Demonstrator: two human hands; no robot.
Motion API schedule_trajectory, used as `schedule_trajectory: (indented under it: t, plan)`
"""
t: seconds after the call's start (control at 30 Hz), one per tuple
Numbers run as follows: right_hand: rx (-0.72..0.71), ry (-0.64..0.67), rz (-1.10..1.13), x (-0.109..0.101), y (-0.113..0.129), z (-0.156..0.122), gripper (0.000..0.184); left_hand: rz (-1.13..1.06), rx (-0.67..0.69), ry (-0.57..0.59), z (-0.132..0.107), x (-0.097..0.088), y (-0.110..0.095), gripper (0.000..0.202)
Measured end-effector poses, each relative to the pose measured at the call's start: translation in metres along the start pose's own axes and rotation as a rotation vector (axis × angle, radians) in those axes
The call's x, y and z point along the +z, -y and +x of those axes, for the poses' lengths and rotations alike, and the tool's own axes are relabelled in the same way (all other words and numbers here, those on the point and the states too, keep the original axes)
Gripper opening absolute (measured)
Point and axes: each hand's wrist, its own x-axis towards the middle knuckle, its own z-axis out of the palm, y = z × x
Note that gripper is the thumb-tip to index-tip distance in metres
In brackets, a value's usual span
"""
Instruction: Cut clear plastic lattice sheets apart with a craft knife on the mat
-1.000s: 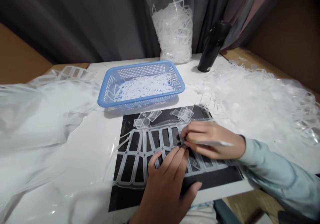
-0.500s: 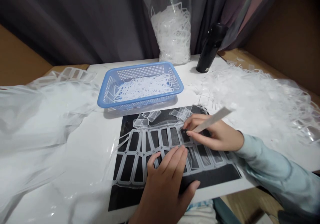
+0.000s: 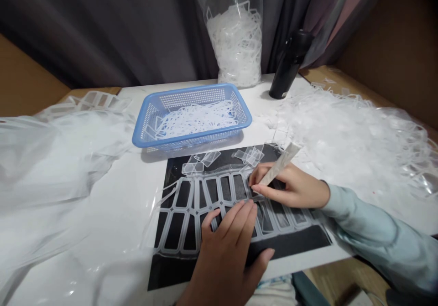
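Right hand (image 3: 290,187) pinches a narrow pale strip (image 3: 278,164) between thumb and fingertips, its upper end tilted up and away, its lower end hidden by the fingers right at the clear plastic lattice (image 3: 219,201). Left hand (image 3: 224,256) lies open on that same lattice, fingers spread and holding nothing. The lattice, a moulded sheet of rectangular windows, lies flat on a black mat (image 3: 290,246), both hands on it. Just above its upper edge, loose clear rectangles (image 3: 205,160) sit in two small clusters on the mat.

Farther out, on the white desk (image 3: 263,110), stands a blue mesh basket (image 3: 191,139) half full of white plastic frames. Behind it is a clear bag (image 3: 236,41) packed with more of them, upright beside a black bottle (image 3: 290,64). A tangled heap of clear plastic (image 3: 356,137) spreads to the right, and a wide plastic sheet (image 3: 51,173) drapes the left — gray curtain (image 3: 102,23) behind it all.
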Motion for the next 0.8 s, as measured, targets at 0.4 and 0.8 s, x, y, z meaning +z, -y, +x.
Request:
schedule_trajectory:
  t: [0.4,0.8]
  plan:
    - [-0.420,0.033,-0.733,0.017,0.013,-0.001,0.032,-0.039,-0.051,-0.049,-0.004,0.008,-0.003,0.044]
    - [-0.162,-0.246,-0.184,0.004,0.006,-0.001,0.020,0.009,-0.014,0.008,0.001,-0.002,-0.002,0.042]
